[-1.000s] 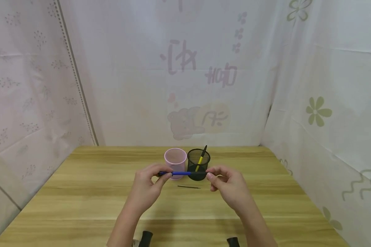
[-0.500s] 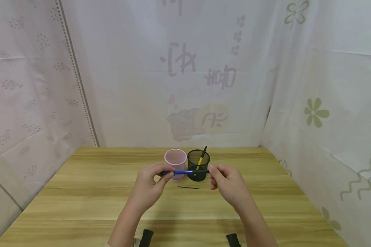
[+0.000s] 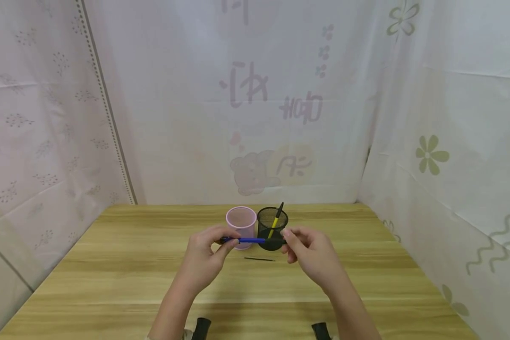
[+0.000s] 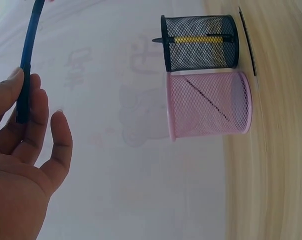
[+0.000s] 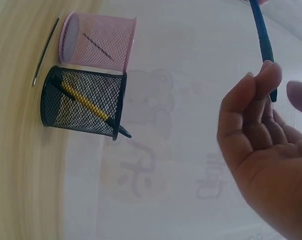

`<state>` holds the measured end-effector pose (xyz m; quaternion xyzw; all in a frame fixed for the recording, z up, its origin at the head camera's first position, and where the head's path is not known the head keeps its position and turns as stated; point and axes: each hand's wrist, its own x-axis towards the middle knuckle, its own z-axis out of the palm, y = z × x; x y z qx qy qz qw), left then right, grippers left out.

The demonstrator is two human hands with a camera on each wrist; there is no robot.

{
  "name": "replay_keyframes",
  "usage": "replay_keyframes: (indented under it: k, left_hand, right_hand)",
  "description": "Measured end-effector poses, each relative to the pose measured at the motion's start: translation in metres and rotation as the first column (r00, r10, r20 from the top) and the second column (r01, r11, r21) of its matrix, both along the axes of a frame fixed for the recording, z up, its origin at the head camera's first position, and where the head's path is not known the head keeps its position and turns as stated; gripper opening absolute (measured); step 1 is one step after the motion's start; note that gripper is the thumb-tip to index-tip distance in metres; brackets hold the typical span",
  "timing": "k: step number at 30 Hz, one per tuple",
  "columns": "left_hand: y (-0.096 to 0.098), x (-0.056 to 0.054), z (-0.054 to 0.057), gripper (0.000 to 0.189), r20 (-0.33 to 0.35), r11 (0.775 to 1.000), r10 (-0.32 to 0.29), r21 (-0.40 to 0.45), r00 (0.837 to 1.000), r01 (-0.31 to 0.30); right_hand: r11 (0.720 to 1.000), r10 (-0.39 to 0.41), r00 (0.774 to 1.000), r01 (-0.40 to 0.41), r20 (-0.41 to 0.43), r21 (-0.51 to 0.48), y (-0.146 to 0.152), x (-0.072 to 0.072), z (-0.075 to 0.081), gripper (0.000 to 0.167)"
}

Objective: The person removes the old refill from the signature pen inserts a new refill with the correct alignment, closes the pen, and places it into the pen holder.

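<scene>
A blue pen (image 3: pixel 252 240) with a black front section is held level between both hands, above the table. My left hand (image 3: pixel 206 255) pinches its clip end between thumb and fingers. At the black end, my right hand (image 3: pixel 312 252) has its fingertips curled on the pen; in the right wrist view the thumb stands a little off it. Behind the pen, a pink mesh pen cup (image 3: pixel 241 218) stands beside a black mesh pen cup (image 3: pixel 273 219). Leaning in the black cup is a yellow and black pen (image 3: pixel 276 219). A thin dark pen refill (image 3: pixel 259 259) lies before the cups.
The wood-grain table (image 3: pixel 131 264) ends at a patterned curtain (image 3: pixel 187 118) behind the cups, with more curtain at both sides. Two black strap-like ends (image 3: pixel 201 328) show at the lower edge. A dark diagonal line (image 4: pixel 208 97) is visible through the pink cup's mesh.
The right hand's thumb and fingers have shifted slightly left along the pen's black end, covering more of it. The left hand keeps its grip. The head view has tilted slightly.
</scene>
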<state>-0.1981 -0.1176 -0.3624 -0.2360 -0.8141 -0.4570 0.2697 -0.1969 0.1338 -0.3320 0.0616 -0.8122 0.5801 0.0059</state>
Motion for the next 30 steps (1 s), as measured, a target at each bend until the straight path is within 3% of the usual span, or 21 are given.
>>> replay_keyframes:
  k: [7,14,30]
  left_hand:
    - [0.0015,-0.0002,-0.0011,0.015,0.017,1.000,0.025,0.004,1.000,-0.025]
    - [0.0001,-0.0025,-0.0021,0.010,0.028,1.000,0.025,-0.001,0.999,-0.024]
    - [-0.0033,-0.0021,-0.0048,0.005,-0.014,0.999,0.044,0.022,0.999,-0.043]
  right_hand:
    - [0.999,0.038,0.997,-0.040,-0.067,-0.027,0.0025,0.0015,-0.0029,0.020]
    - [0.996,0.003,0.998,-0.009,-0.069,-0.089,0.0010,0.0028,-0.0007,0.018]
    - [0.997,0.003,0.998,-0.008,-0.066,-0.075,-0.0047,0.0015,-0.0014,0.015]
